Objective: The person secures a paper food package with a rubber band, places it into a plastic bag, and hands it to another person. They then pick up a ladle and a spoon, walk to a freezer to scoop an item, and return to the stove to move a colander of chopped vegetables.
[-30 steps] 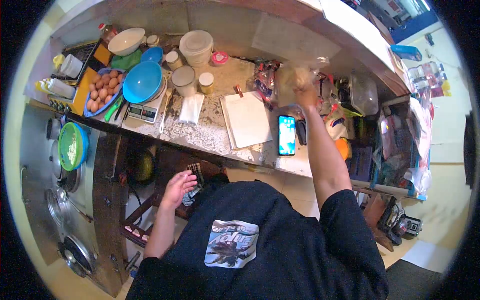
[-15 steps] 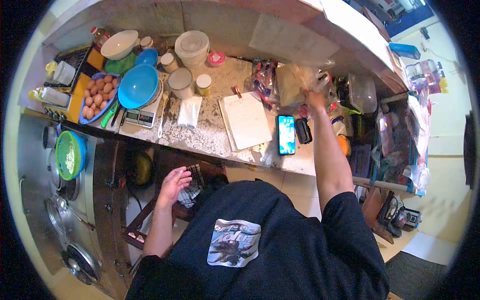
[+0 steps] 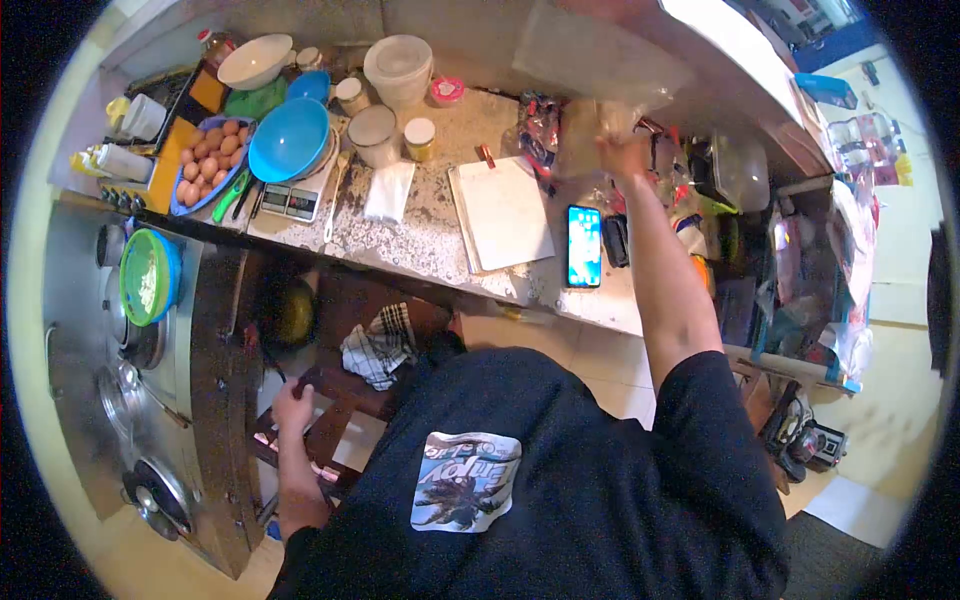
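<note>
1 translucent plastic bag (image 3: 578,140), soft-edged with blur, at the right hand (image 3: 624,156), above the worktop's (image 3: 470,125) rear, 1 dark wooden frame (image 3: 328,426), beside the left hand (image 3: 292,408)

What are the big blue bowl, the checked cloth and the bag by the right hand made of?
Big blue bowl: probably plastic, smooth, evenly coloured.
Checked cloth: woven fabric, perhaps cotton, matte, with soft folds.
Bag by the right hand: blurred, but likely thin plastic, slightly shiny, partly see-through.

Single view, from a camera worn on the head, facing forward and steeply down. Shirt (image 3: 570,450) nearest, filling lower centre; counter (image 3: 432,245) farther off, across upper half. Coverage wide; frame corners black.
</note>
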The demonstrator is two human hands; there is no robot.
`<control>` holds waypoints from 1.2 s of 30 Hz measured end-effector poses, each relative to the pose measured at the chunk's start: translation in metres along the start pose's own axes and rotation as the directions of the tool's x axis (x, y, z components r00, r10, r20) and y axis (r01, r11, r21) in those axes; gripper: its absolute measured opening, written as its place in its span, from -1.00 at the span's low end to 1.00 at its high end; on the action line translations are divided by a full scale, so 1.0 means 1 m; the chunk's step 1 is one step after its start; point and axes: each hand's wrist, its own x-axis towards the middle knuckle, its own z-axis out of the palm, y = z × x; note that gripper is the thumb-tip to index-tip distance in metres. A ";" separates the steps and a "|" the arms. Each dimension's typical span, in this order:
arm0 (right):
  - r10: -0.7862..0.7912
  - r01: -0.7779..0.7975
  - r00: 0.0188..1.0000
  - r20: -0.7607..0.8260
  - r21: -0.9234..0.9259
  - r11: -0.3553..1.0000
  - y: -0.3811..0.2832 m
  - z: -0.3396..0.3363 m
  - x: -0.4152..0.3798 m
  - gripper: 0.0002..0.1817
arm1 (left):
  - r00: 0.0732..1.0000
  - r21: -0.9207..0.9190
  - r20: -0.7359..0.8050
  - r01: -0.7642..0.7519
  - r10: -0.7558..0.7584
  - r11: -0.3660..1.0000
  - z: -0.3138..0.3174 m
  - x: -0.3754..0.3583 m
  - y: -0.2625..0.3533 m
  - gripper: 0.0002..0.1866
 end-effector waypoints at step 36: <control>-0.252 0.204 0.956 0.150 0.280 0.938 -0.058 0.040 -0.297 -0.22 | 0.959 -0.890 -0.143 -0.017 -0.244 0.456 0.082 -0.190 -0.091 -0.29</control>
